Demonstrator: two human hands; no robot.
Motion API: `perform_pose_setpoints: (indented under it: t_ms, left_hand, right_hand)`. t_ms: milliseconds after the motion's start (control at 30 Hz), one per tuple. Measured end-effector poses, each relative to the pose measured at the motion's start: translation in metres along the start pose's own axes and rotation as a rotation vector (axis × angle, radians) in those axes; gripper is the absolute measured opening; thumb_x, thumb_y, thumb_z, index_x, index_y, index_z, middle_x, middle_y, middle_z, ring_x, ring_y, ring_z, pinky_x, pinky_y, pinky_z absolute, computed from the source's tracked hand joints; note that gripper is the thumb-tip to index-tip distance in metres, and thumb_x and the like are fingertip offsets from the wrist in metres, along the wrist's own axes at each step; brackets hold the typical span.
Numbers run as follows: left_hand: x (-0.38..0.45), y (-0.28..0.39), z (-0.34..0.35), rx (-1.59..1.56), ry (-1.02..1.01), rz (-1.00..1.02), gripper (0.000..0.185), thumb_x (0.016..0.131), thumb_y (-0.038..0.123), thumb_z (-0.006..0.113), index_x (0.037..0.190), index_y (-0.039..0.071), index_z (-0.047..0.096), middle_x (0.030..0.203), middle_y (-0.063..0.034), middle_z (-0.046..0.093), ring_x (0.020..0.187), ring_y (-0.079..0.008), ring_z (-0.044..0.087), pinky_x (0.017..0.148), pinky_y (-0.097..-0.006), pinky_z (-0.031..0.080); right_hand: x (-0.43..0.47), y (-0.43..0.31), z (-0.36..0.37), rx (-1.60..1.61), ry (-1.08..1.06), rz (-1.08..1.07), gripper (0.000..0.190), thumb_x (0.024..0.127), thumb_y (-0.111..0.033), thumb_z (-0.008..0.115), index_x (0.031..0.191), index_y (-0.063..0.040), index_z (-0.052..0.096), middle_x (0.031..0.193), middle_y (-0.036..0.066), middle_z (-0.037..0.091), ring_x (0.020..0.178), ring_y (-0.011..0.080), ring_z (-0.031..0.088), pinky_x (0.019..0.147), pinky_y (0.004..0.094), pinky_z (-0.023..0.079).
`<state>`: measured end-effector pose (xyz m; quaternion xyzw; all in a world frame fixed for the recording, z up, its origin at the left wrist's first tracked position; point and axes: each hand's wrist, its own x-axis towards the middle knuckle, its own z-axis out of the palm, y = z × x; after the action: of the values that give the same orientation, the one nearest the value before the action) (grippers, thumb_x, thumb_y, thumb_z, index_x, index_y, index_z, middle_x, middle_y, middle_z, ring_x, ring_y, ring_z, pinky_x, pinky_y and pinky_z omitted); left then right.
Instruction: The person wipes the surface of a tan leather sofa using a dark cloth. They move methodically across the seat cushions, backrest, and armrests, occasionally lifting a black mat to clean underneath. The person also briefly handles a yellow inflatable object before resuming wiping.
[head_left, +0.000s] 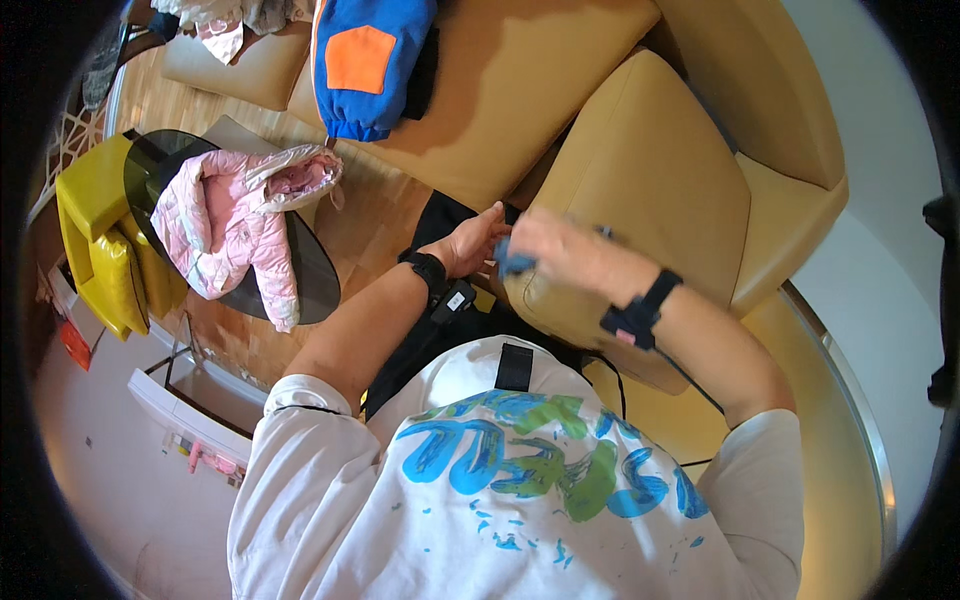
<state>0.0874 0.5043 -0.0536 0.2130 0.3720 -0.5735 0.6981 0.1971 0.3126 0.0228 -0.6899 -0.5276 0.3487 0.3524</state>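
Blurred, my right hand (551, 244) is closed around a crumpled blue-grey cloth (514, 259) at the front corner of a tan leather sofa seat (637, 165). Just left of it, my left hand (472, 244) has its thumb raised apart from its fingers, and I see nothing in it. Its fingertips come close to the cloth and are partly hidden by my right hand. Both wrists carry black straps with small devices; the left one is a black box (454, 301).
A pink padded child's jacket (240, 225) lies over a dark oval glass table (319, 277) at left. Blue trousers with an orange patch (360, 60) rest on another sofa seat (465, 97). A yellow-green armchair (94, 187) stands farther left. A cable (621, 382) hangs by the sofa.
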Motion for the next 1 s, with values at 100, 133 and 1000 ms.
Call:
perform_pose_setpoints:
  t_ms: [100, 133, 1000]
  left_hand:
    - [0.002, -0.011, -0.007, -0.114, 0.003, 0.013, 0.099, 0.103, 0.075, 0.030, 0.167, 0.003, 0.013, 0.164, -0.0247, 0.038, 0.150, -0.0390, 0.038, 0.121, -0.0594, 0.026]
    - [0.000, -0.010, -0.004, -0.145, 0.025, 0.016, 0.099, 0.103, 0.075, 0.031, 0.168, 0.003, 0.011, 0.164, -0.0261, 0.037, 0.151, -0.0393, 0.037, 0.121, -0.0585, 0.026]
    - [-0.002, 0.033, 0.088, 1.147, 0.344, 0.565, 0.075, 0.112, 0.045, 0.041, 0.163, -0.005, 0.020, 0.168, -0.0308, 0.019, 0.157, -0.0409, 0.018, 0.128, -0.0425, 0.019]
  right_hand:
    - [0.037, 0.039, -0.026, -0.222, -0.050, 0.456, 0.017, 0.086, -0.016, 0.073, 0.101, -0.008, 0.071, 0.106, 0.014, 0.066, 0.108, 0.0353, 0.062, 0.089, 0.0457, 0.056]
    - [0.048, 0.047, -0.028, -0.289, -0.220, 0.611, 0.024, 0.094, -0.023, 0.067, 0.110, -0.008, 0.075, 0.118, 0.014, 0.069, 0.116, 0.0347, 0.062, 0.097, 0.0452, 0.053]
    - [-0.102, -0.024, 0.005, -0.014, 0.505, 0.516, 0.045, 0.076, 0.008, 0.068, 0.116, -0.011, 0.065, 0.119, 0.012, 0.059, 0.118, 0.0361, 0.059, 0.102, 0.0433, 0.051]
